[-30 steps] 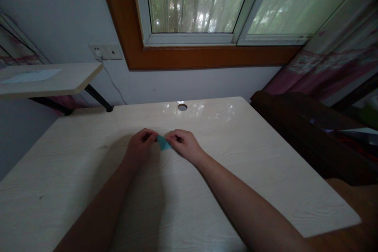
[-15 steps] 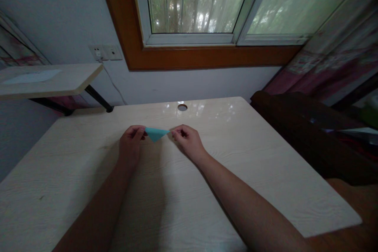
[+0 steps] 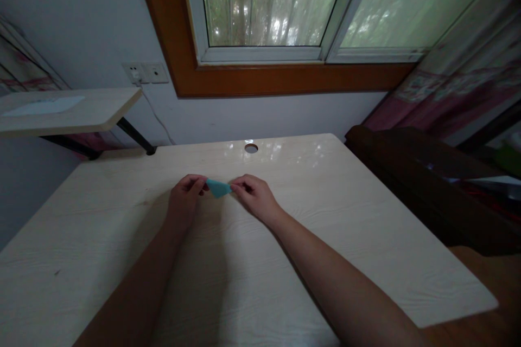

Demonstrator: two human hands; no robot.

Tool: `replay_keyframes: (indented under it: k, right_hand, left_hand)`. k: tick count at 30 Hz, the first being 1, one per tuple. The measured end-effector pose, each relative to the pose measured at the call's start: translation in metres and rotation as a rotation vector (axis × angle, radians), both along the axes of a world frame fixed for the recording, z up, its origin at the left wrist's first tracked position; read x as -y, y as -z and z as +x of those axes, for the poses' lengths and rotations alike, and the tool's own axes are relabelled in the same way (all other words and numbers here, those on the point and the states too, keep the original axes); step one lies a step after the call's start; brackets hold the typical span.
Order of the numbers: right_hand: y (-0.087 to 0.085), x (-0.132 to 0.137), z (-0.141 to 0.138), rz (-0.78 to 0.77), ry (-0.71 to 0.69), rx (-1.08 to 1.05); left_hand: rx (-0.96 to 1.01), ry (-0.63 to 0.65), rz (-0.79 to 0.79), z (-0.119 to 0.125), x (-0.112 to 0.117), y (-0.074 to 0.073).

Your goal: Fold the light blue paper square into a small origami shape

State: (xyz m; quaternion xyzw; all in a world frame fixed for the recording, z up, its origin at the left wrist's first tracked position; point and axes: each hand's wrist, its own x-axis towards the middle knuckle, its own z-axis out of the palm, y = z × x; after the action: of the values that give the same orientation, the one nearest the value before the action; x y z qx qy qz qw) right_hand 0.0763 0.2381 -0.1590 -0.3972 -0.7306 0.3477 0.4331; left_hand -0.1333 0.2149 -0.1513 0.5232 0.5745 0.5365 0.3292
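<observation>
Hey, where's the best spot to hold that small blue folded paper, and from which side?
Pinch the blue folded paper at its two side corners, left hand from the left, right hand from the right. It is thin and flat, so fingertip pinches probably suit it.

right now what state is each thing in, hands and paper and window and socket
teal paper, folded small, pinched at both ends
left hand, shut on its left end
right hand, shut on its right end
window, looks shut
wall socket, plug in its left half
</observation>
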Motion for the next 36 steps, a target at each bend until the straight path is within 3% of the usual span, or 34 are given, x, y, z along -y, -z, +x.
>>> replay_keyframes:
  k: [4, 16, 24, 32, 36]
  right_hand:
    - [0.005, -0.003, 0.002, -0.050, 0.006, -0.001]
    - [0.002, -0.006, 0.001, -0.298, 0.000, -0.299]
    - [-0.002, -0.007, 0.002, -0.317, 0.023, -0.332]
    - [-0.003, -0.007, 0.003, -0.304, 0.036, -0.363]
    - [-0.003, -0.004, 0.002, -0.182, 0.107, -0.287]
  left_hand:
    - [0.005, -0.013, -0.003, -0.001, -0.001, 0.000]
    - [0.157, -0.031, 0.000, -0.003, -0.004, 0.005]
    - [0.185, 0.049, -0.003, -0.001, -0.002, 0.000]
    - [-0.083, 0.196, -0.085, 0.005, 0.001, -0.006]
    - [-0.094, 0.206, -0.110, 0.004, 0.000, -0.004]
